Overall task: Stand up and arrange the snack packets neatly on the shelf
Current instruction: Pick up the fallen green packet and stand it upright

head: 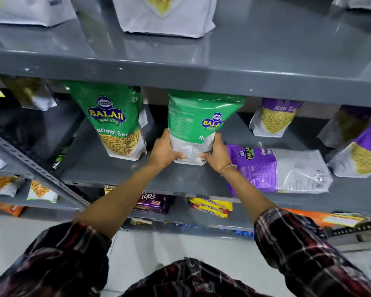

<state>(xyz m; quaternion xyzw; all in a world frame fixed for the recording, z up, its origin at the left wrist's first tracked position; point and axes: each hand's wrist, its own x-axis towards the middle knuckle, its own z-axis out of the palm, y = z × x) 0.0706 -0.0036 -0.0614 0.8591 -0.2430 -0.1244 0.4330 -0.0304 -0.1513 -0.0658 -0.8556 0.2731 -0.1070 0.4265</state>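
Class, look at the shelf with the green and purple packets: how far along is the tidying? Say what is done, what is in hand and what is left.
Done: one green packet stands upright on the middle shelf.
In hand: the left hand and right hand hold a second green packet by its base, upright, side panel facing out.
Left: the purple packet beside it lies flat and needs standing up.

Grey metal shelving (201, 80) in stacked tiers, glossy boards catching overhead light. A perforated upright (36, 168) slants at left. Pale tiled floor (137, 249) below.
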